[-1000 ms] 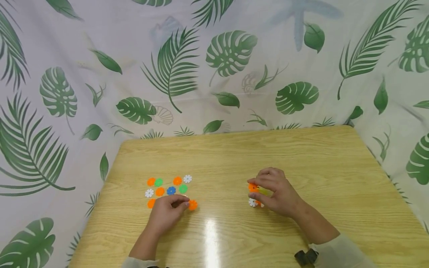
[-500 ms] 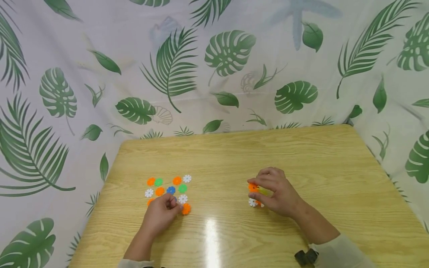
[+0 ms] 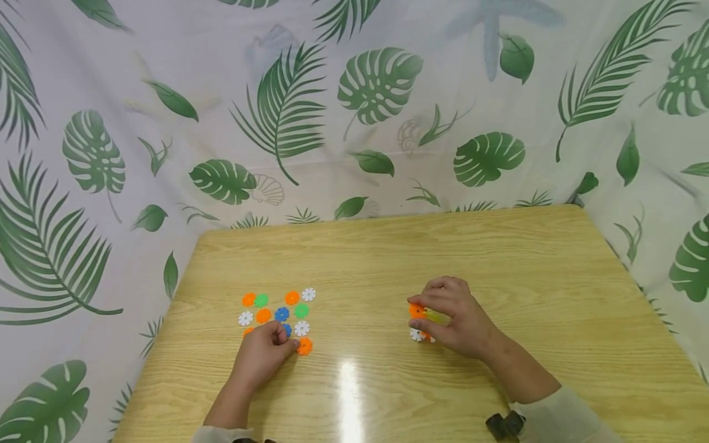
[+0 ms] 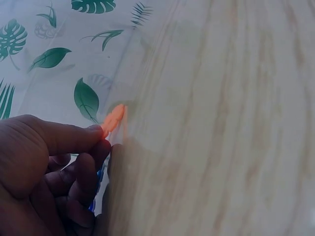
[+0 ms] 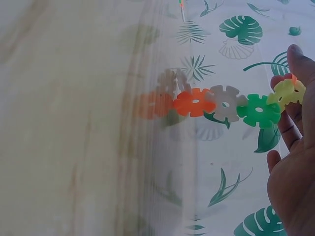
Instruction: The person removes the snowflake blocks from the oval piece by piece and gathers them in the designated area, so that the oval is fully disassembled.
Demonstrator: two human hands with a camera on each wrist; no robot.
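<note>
My left hand (image 3: 259, 357) pinches an orange snowflake disc (image 3: 304, 346) between thumb and forefinger, just in front of the loose discs. In the left wrist view that orange disc (image 4: 113, 121) is seen nearly edge-on. At the right my right hand (image 3: 456, 317) holds a chain of interlocked notched discs, its top orange disc (image 3: 418, 311) between thumb and fingers. The right wrist view shows the chain's green disc (image 5: 259, 110) joined to a yellow disc (image 5: 287, 94) by the fingers, and a white disc (image 5: 226, 103) and orange disc (image 5: 195, 102) farther along.
Loose discs lie flat left of centre on the wooden table (image 3: 365, 264), among them a blue disc (image 3: 282, 314), a green disc (image 3: 301, 311) and white disc (image 3: 301, 328). The left hand partly covers some. A leaf-print cloth (image 3: 332, 123) hangs behind the table.
My left hand has drawn back to the left and slightly nearer with the orange disc, uncovering a white and a blue disc. The right hand has stayed in place with the chain.
</note>
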